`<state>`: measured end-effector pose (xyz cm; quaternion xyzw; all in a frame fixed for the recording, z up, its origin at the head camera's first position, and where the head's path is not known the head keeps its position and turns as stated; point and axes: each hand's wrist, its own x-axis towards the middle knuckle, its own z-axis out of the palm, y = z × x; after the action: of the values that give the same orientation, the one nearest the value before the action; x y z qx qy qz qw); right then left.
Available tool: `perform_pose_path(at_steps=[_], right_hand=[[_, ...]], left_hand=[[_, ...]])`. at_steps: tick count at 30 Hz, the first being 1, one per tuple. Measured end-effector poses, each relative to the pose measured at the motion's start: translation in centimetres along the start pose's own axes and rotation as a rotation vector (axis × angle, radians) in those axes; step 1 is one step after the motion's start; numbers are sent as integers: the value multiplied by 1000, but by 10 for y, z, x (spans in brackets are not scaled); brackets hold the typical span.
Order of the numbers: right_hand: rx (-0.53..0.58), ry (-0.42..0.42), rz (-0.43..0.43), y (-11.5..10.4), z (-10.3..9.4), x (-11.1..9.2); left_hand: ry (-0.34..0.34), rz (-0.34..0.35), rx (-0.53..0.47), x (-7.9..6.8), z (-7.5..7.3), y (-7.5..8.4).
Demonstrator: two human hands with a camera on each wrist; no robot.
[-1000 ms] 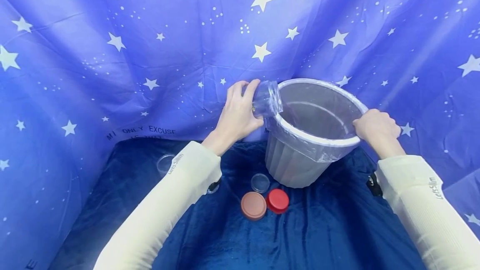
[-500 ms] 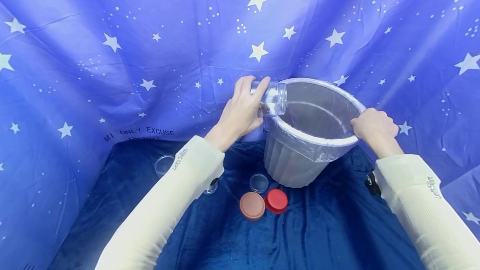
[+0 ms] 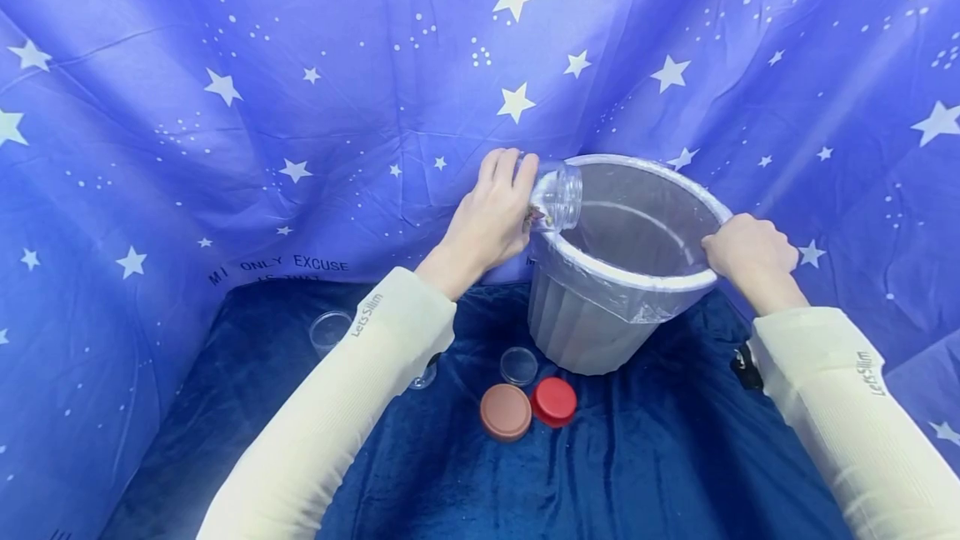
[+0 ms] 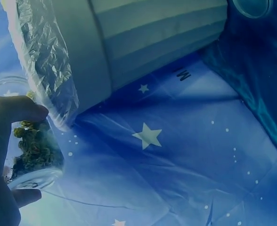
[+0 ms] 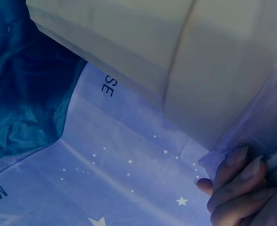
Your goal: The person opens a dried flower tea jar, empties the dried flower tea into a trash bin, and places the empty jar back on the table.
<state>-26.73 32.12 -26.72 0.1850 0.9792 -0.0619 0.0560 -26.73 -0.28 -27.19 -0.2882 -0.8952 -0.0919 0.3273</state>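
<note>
My left hand [image 3: 491, 211] grips a clear jar [image 3: 561, 197] tipped on its side, its open mouth over the left rim of a grey trash bin [image 3: 588, 327]. Dried, clumpy greenish-brown bits [image 4: 37, 143] lie inside the jar, seen best in the left wrist view. A clear plastic liner [image 3: 611, 298] is folded over the bin's white rim. My right hand [image 3: 753, 255] holds that rim on the right, fingers curled over the liner. The bin leans slightly, and its bottom is out of sight.
On the dark blue cloth [image 3: 637, 465] in front of the bin lie a brownish-pink lid [image 3: 506, 412], a red lid [image 3: 554, 402] and a clear round lid or dish [image 3: 518, 366]. Further left stands a clear round container [image 3: 328, 330]. Another clear object [image 3: 424, 378] is partly behind my left sleeve.
My left hand has moved the jar a little rightward, its mouth further over the bin's rim. The bits in the jar show more clearly. My right hand keeps its hold on the rim.
</note>
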Motion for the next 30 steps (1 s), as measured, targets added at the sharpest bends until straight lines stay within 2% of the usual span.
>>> perform_pose_path(at_steps=[6, 9, 17, 30], right_hand=[[-5, -6, -4, -1, -2, -1], [-6, -11, -5, -2, -3, 0], [-23, -25, -4, -1, -2, 1], [-24, -12, -1, 0, -1, 2]], left_hand=[[89, 158, 129, 3, 1, -4], [109, 201, 174, 5, 0, -4], [104, 240, 214, 10, -3, -1], [-2, 263, 246, 16, -10, 5]])
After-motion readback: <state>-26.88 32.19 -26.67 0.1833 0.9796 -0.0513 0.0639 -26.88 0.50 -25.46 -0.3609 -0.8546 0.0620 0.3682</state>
